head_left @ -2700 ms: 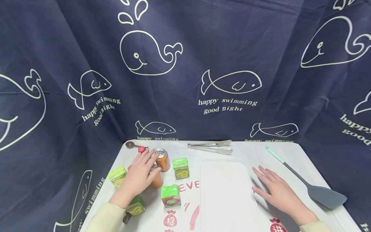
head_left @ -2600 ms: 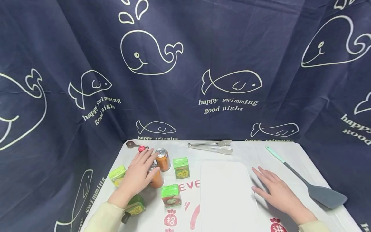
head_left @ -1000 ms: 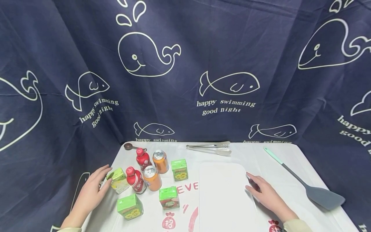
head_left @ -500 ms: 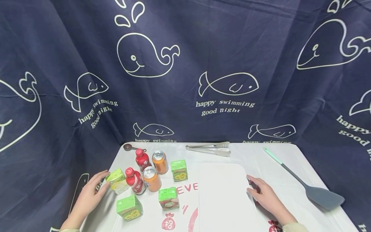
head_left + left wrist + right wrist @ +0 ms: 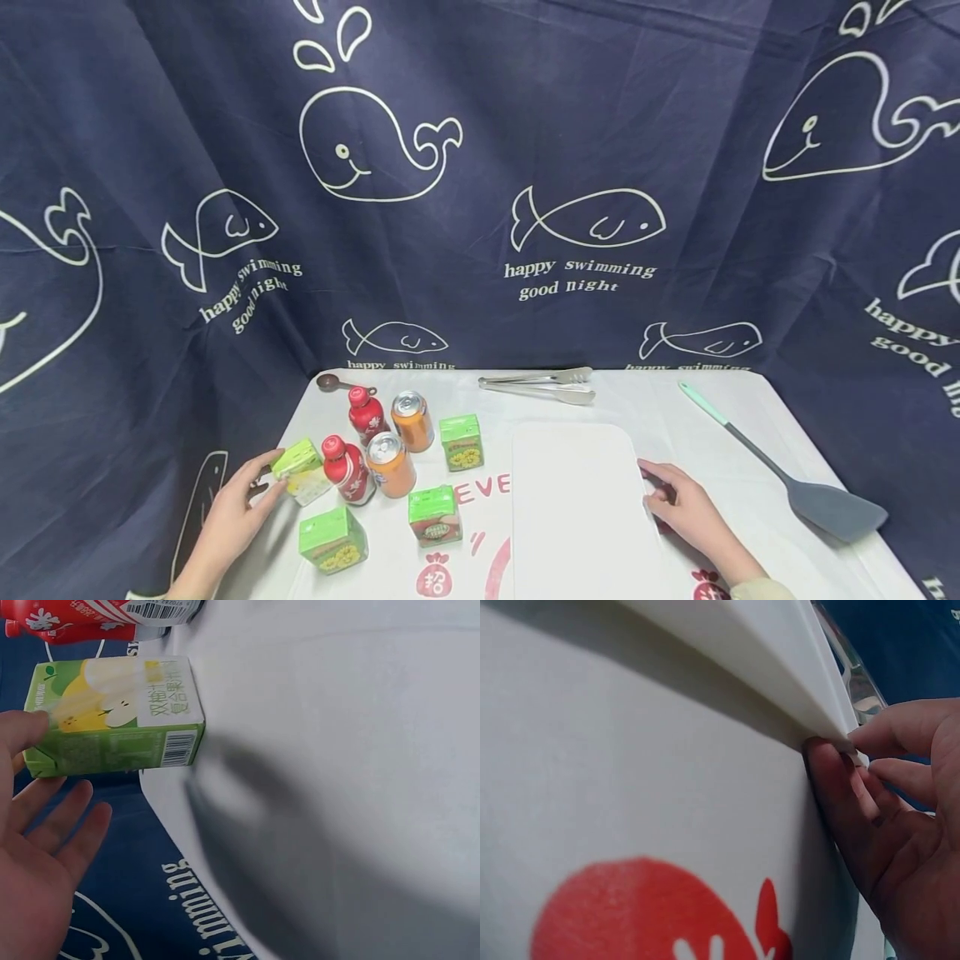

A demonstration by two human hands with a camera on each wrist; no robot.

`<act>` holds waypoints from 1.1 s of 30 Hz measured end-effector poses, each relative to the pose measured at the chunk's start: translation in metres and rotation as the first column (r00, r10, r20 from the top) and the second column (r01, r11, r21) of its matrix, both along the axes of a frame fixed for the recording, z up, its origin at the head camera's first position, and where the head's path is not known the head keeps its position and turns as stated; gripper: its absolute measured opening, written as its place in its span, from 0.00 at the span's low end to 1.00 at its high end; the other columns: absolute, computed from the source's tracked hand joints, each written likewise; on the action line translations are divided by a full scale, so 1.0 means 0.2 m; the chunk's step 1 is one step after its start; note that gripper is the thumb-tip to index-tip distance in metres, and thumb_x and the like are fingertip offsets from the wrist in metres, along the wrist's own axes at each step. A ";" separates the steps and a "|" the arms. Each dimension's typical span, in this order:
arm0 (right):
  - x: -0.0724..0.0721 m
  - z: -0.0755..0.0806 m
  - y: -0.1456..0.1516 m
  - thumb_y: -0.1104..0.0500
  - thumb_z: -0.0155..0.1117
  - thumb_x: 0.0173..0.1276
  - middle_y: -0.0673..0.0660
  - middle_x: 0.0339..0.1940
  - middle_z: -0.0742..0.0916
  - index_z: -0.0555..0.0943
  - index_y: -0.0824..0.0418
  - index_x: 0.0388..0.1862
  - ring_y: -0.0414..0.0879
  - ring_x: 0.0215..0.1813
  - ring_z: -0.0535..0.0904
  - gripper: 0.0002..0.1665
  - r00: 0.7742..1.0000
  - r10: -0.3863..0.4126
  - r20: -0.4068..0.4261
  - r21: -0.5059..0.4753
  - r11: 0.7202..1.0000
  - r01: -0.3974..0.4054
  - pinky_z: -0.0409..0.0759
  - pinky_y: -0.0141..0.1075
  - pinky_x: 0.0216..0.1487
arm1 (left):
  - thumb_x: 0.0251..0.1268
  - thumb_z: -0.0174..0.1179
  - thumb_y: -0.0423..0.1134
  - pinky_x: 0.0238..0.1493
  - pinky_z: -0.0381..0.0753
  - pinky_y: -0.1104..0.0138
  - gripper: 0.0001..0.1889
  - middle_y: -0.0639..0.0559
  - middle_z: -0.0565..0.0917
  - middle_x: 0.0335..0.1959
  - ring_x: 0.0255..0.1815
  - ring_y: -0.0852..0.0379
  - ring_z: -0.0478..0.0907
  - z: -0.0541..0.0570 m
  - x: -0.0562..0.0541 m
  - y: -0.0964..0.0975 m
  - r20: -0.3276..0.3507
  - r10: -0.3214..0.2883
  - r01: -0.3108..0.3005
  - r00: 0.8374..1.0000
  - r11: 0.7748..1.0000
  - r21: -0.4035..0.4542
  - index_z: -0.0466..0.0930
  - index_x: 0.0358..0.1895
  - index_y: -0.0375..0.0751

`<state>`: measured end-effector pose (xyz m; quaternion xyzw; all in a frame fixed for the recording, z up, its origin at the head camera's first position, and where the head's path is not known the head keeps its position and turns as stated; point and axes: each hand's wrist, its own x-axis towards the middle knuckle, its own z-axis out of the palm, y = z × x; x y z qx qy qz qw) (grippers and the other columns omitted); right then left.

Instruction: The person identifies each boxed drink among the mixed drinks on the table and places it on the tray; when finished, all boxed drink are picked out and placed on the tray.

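Note:
At the table's left edge, my left hand (image 5: 228, 518) pinches the top of a green-and-yellow juice box (image 5: 303, 477). The left wrist view shows the thumb on the front of the juice box (image 5: 112, 712) and the index finger partly hidden behind it; the other fingers are spread below. On the right, my right hand (image 5: 693, 510) is at the long edge of a white board (image 5: 585, 517) with rounded corners. In the right wrist view, thumb and fingertips of the hand (image 5: 907, 825) pinch that board's (image 5: 757, 645) corner edge.
Beside the juice box stand two red bottles (image 5: 348, 473), two orange cans (image 5: 392, 467) and several green cartons (image 5: 435, 515). Metal tongs (image 5: 536, 385) and a brown measuring spoon (image 5: 330, 382) lie at the back. A grey spatula (image 5: 832, 508) lies at right. A dark curtain (image 5: 480, 250) surrounds the table.
My left hand has left its place over the bottles and cans, moved left, and taken hold of the juice box. My right hand has shifted onto the board's edge, its fingers curling.

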<state>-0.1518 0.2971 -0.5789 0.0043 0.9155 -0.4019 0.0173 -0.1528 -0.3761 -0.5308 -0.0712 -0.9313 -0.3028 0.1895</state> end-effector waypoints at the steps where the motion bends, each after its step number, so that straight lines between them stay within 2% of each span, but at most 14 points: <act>1: 0.00 0.00 0.00 0.63 0.70 0.67 0.63 0.61 0.82 0.74 0.70 0.72 0.41 0.35 0.76 0.35 1.000 -0.003 0.002 -0.003 1.000 0.003 0.82 0.31 0.36 | 0.70 0.70 0.34 0.51 0.88 0.60 0.26 0.36 0.81 0.62 0.58 0.36 0.79 -0.01 0.00 0.00 0.000 0.001 -0.001 1.000 1.000 0.012 0.76 0.67 0.32; 4: 0.00 0.00 0.00 0.64 0.70 0.66 0.64 0.60 0.82 0.74 0.71 0.72 0.41 0.34 0.78 0.36 1.000 -0.015 0.014 -0.035 0.999 0.016 0.83 0.31 0.36 | 0.69 0.70 0.32 0.49 0.89 0.55 0.26 0.35 0.81 0.61 0.55 0.38 0.81 -0.02 0.00 0.01 0.001 0.011 -0.011 1.000 0.999 0.035 0.75 0.68 0.32; 7: 0.01 -0.01 0.00 0.66 0.70 0.65 0.64 0.60 0.82 0.73 0.71 0.72 0.42 0.34 0.80 0.36 0.999 -0.031 0.031 -0.086 0.996 0.033 0.85 0.32 0.33 | 0.69 0.69 0.32 0.48 0.89 0.54 0.27 0.35 0.81 0.62 0.55 0.46 0.83 -0.02 0.00 0.02 0.015 0.024 -0.024 1.000 0.999 0.042 0.75 0.69 0.35; 10: 0.01 -0.02 0.00 0.67 0.70 0.65 0.65 0.60 0.81 0.73 0.72 0.73 0.43 0.33 0.80 0.37 0.998 -0.040 0.042 -0.127 0.991 0.046 0.86 0.33 0.30 | 0.69 0.69 0.31 0.46 0.89 0.63 0.27 0.35 0.81 0.62 0.56 0.59 0.81 -0.03 0.01 0.02 0.027 0.032 -0.033 0.999 0.997 0.068 0.74 0.70 0.35; 14: 0.01 -0.04 0.00 0.67 0.70 0.65 0.67 0.62 0.81 0.73 0.72 0.73 0.43 0.33 0.80 0.36 0.998 -0.042 0.039 -0.139 0.989 0.047 0.86 0.34 0.30 | 0.69 0.68 0.31 0.46 0.85 0.76 0.28 0.35 0.80 0.63 0.56 0.78 0.73 -0.03 0.01 0.03 0.048 0.037 -0.042 0.998 0.992 0.115 0.73 0.70 0.34; 17: 0.01 -0.04 0.00 0.67 0.70 0.66 0.67 0.63 0.80 0.73 0.71 0.73 0.43 0.34 0.80 0.36 0.999 -0.037 0.028 -0.123 0.992 0.041 0.85 0.32 0.32 | 0.70 0.68 0.30 0.48 0.88 0.69 0.27 0.35 0.80 0.63 0.55 0.85 0.67 -0.03 0.01 0.04 0.061 0.047 -0.055 0.997 0.989 0.140 0.73 0.71 0.35; 21: 0.01 -0.04 0.01 0.65 0.70 0.66 0.66 0.64 0.81 0.74 0.70 0.72 0.42 0.36 0.79 0.35 0.999 -0.034 0.021 -0.099 0.994 0.036 0.84 0.31 0.35 | 0.70 0.68 0.31 0.48 0.89 0.51 0.27 0.36 0.82 0.61 0.55 0.81 0.69 -0.03 0.01 0.04 0.061 0.069 -0.077 0.996 0.986 0.147 0.74 0.70 0.36; 23: 0.01 -0.04 0.01 0.64 0.71 0.67 0.66 0.63 0.81 0.74 0.70 0.72 0.42 0.37 0.79 0.35 0.999 -0.031 0.015 -0.084 0.996 0.032 0.84 0.31 0.37 | 0.70 0.68 0.31 0.48 0.88 0.47 0.26 0.37 0.82 0.61 0.56 0.74 0.74 -0.03 0.01 0.05 0.059 0.074 -0.082 0.996 0.985 0.150 0.74 0.70 0.37; 26: 0.01 -0.04 0.01 0.63 0.71 0.67 0.65 0.62 0.82 0.75 0.70 0.72 0.42 0.38 0.78 0.35 1.000 -0.028 0.006 -0.061 0.998 0.028 0.83 0.31 0.41 | 0.71 0.67 0.30 0.48 0.88 0.47 0.26 0.37 0.83 0.60 0.57 0.61 0.78 -0.03 0.02 0.05 0.058 0.077 -0.085 0.995 0.985 0.149 0.74 0.70 0.37; 27: 0.01 -0.05 0.01 0.63 0.72 0.67 0.64 0.62 0.82 0.75 0.69 0.71 0.42 0.38 0.78 0.34 1.000 -0.028 0.002 -0.056 0.998 0.028 0.83 0.31 0.41 | 0.71 0.67 0.30 0.48 0.88 0.48 0.26 0.37 0.83 0.60 0.57 0.60 0.79 -0.03 0.02 0.06 0.059 0.078 -0.086 0.995 0.985 0.149 0.74 0.70 0.37; 29: 0.01 -0.05 0.02 0.63 0.72 0.67 0.63 0.61 0.83 0.76 0.69 0.71 0.41 0.38 0.78 0.34 1.000 -0.028 -0.004 -0.056 0.998 0.028 0.83 0.31 0.42 | 0.70 0.67 0.30 0.48 0.88 0.48 0.26 0.37 0.83 0.60 0.57 0.63 0.78 -0.03 0.02 0.06 0.059 0.080 -0.088 0.995 0.984 0.153 0.74 0.70 0.36; 33: 0.01 -0.05 0.02 0.62 0.73 0.67 0.62 0.60 0.84 0.77 0.68 0.70 0.41 0.38 0.78 0.33 1.000 -0.024 -0.020 -0.049 0.999 0.023 0.83 0.32 0.44 | 0.70 0.67 0.29 0.49 0.87 0.46 0.26 0.37 0.82 0.61 0.56 0.79 0.70 -0.04 0.01 0.05 0.057 0.086 -0.095 0.995 0.981 0.167 0.74 0.70 0.36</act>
